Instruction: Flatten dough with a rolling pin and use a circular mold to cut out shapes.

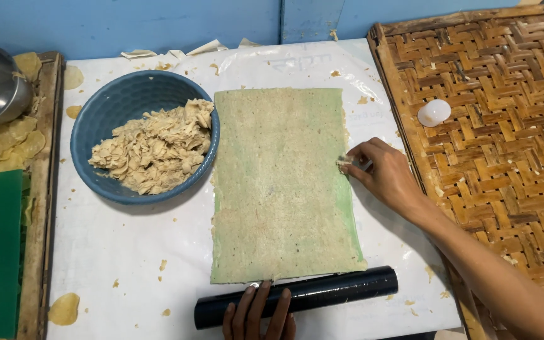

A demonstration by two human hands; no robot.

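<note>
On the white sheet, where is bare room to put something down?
The widest bare patch lies below the blue bowl, left of the rolled dough sheet. A smaller one runs between that sheet and the woven tray. It is crowded at the sheet's right edge by the right hand, and at the black roller by the left hand.

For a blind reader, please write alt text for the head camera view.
A flat rectangular dough sheet lies on a white table; the right hand trims its edge, the left hand rests on a black rolling pin. A blue bowl holds dough scraps.
</note>
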